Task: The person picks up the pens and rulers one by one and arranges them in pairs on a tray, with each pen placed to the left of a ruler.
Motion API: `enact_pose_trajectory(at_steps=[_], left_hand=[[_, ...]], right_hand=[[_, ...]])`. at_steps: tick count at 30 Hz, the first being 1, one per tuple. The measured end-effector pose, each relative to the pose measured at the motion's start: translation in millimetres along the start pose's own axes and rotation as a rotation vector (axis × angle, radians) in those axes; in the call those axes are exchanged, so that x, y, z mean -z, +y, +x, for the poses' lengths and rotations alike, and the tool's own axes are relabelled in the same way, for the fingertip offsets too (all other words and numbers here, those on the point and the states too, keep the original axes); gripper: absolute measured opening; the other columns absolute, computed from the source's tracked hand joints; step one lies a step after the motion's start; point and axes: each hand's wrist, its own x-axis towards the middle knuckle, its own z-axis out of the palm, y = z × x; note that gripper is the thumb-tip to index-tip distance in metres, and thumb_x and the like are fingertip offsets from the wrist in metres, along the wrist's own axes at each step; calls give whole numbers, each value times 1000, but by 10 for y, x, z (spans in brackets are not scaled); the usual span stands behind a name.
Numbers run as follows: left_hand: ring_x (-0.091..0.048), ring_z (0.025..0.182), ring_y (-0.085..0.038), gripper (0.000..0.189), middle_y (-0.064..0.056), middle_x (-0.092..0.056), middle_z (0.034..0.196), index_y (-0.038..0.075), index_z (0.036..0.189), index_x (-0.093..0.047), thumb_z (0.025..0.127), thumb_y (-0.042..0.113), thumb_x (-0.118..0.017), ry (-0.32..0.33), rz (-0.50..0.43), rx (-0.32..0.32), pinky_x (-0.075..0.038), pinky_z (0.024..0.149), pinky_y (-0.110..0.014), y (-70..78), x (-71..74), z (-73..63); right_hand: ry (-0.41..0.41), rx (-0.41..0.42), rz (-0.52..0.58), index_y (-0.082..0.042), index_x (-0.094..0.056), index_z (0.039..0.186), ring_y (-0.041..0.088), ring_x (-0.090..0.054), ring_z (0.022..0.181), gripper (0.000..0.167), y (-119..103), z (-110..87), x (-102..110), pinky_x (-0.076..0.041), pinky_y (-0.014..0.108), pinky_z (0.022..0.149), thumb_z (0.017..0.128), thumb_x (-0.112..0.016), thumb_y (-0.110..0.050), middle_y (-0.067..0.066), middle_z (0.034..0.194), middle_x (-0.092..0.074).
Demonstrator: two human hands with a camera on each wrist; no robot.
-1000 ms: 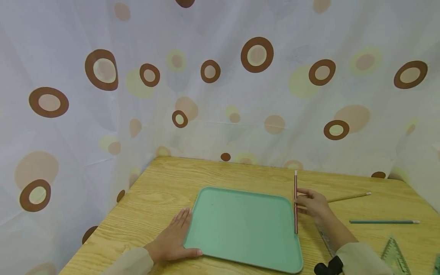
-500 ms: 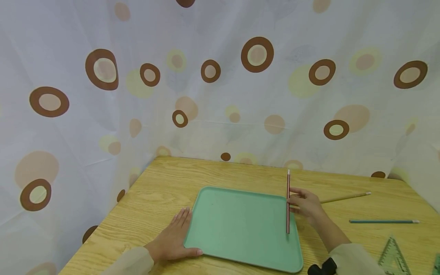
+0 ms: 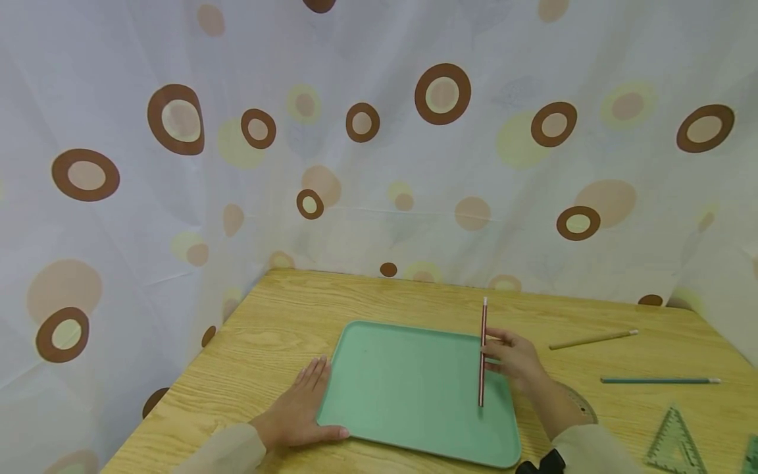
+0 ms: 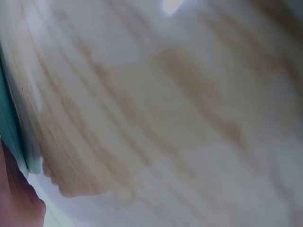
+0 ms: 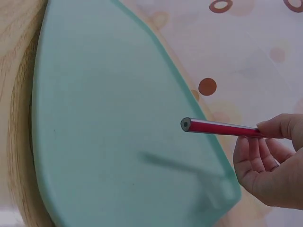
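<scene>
A red pencil (image 3: 482, 382) with a white end is pinched between the thumb and fingers of my right hand (image 3: 514, 359). It hangs over the right part of a mint-green tray (image 3: 414, 395), and in the right wrist view its shadow falls on the tray below the pencil (image 5: 218, 127). My left hand (image 3: 301, 411) rests at the tray's left edge, fingers straight and the thumb along the near left corner. The left wrist view shows mostly tabletop, with part of this hand (image 4: 19, 203) and the tray's edge at the left.
Right of the tray lie a yellowish pencil (image 3: 592, 340) and a teal pencil (image 3: 660, 380). Nearer are a green set square (image 3: 675, 441) and another green piece (image 3: 753, 454) at the frame's edge. A rounded, ruler-like piece (image 3: 583, 403) shows partly behind my right forearm. A patterned curtain (image 3: 379, 164) borders the table.
My right hand has carried the red pencil leftward, from the tray's right edge to over its surface. The rounded piece behind the forearm has come into view. My left hand stays put.
</scene>
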Motion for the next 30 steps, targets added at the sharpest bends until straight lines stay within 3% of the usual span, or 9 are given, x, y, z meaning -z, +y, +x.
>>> enact_pose_trajectory(at_steps=[18, 30], left_hand=[[-7, 143, -39, 108, -28, -6, 153, -8, 145, -11, 80, 67, -53, -2, -3, 11, -15, 115, -52, -1, -8, 0], [-8, 143, -38, 108, -27, -6, 153, -8, 146, -11, 80, 67, -53, 4, -11, 13, -14, 115, -53, -14, -25, 3]], right_hand=[[-13, -6, 76, 11, -37, 133, 8, -56, 70, 49, 126, -16, -301, -52, 23, 64, 88, -53, 2, -3, 80, -54], [-32, -4, 63, 12, -35, 134, 7, -57, 69, 51, 193, -9, -431, -52, 22, 64, 88, -53, 2, -4, 79, -55]])
